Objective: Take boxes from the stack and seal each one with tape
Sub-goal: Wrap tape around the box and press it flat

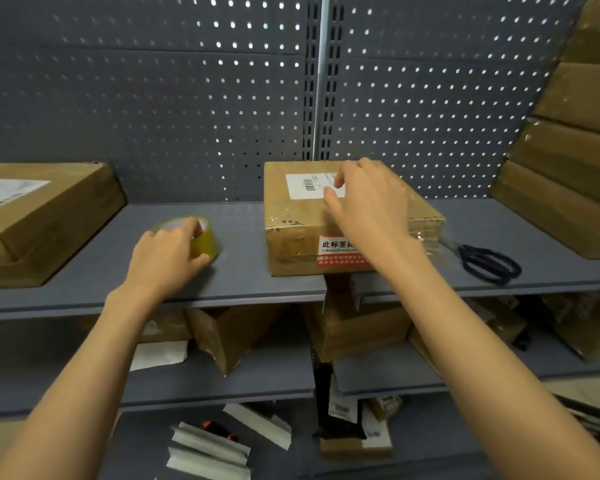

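The left hand curls over a yellow-green roll of packing tape lying flat on the grey metal shelf, its fingers hooked over the top rim and thumb against the near side, so it grips the roll. The brown cardboard box with a white shipping label and a red sticker stands at about three o'clock from the roll, near but apart. The right hand rests on the box top, fingers loosely bent, fingertips touching the label; it steadies rather than clasps. Clear tape already shows on the box's near edge. The tape must likely travel rightward to the box, whose long axis runs roughly left to right. Dark-handled scissors lie at the box's four o'clock, nearer the right hand. A stack of brown boxes rises at far right.
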The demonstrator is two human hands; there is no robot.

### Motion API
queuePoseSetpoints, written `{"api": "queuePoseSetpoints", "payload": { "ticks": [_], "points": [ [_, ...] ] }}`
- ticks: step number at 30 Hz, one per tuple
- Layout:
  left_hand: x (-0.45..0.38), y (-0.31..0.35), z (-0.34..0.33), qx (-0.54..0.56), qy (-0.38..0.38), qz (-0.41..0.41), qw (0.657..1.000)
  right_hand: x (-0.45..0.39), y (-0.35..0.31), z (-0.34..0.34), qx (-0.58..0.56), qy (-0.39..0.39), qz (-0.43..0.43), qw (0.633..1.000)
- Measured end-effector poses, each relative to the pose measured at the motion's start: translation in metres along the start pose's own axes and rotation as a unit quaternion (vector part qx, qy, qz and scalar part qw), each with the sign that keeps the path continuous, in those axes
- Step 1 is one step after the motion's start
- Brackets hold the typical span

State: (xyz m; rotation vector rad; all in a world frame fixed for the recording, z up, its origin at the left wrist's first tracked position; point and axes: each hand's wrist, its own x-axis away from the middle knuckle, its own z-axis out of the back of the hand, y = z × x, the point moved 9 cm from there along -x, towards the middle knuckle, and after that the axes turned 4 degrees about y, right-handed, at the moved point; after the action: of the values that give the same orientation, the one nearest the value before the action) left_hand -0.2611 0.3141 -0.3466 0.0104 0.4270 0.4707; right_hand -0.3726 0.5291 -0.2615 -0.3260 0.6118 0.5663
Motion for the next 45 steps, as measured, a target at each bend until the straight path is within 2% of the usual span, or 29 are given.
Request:
{"api": "queuePoseSetpoints", "payload": {
  "ticks": [5,9,14,19,25,30,37,41,45],
  "points": [
    [-0.007,-0.005,-0.006,-0.003,-0.034,0.001,0.999,0.002,0.000,-0.002,0.004,0.001,-0.001,1.000],
    [-0.019,0.021,0.023,0.072,0.022,-0.015,0.997,0.003,0.012,0.002,-0.019,0.012,-0.012,1.000],
    [-0.023,0.108,0.057,0.158,0.058,-0.116,0.979,0.001,0.047,0.012,-0.044,0.029,-0.040,0.998],
    [-0.023,0.202,0.060,0.160,0.044,-0.192,0.967,0.003,0.089,0.017,-0.096,0.020,-0.044,0.994],
    [-0.023,0.275,0.034,0.144,-0.014,-0.185,0.972,-0.002,0.132,0.006,-0.166,-0.032,0.001,0.986],
    [-0.020,0.291,0.013,0.136,-0.027,-0.155,0.978,0.010,0.133,-0.014,-0.190,-0.099,0.074,0.974],
    [-0.015,0.292,0.000,0.120,-0.047,-0.126,0.984,0.022,0.125,-0.030,-0.226,-0.143,0.123,0.956],
    [-0.011,0.282,-0.011,0.064,-0.069,-0.131,0.987,0.033,0.133,-0.039,-0.224,-0.188,0.108,0.950],
    [-0.011,0.269,-0.012,0.048,-0.086,-0.136,0.986,0.036,0.147,-0.052,-0.264,-0.209,0.045,0.941]
  ]
}}
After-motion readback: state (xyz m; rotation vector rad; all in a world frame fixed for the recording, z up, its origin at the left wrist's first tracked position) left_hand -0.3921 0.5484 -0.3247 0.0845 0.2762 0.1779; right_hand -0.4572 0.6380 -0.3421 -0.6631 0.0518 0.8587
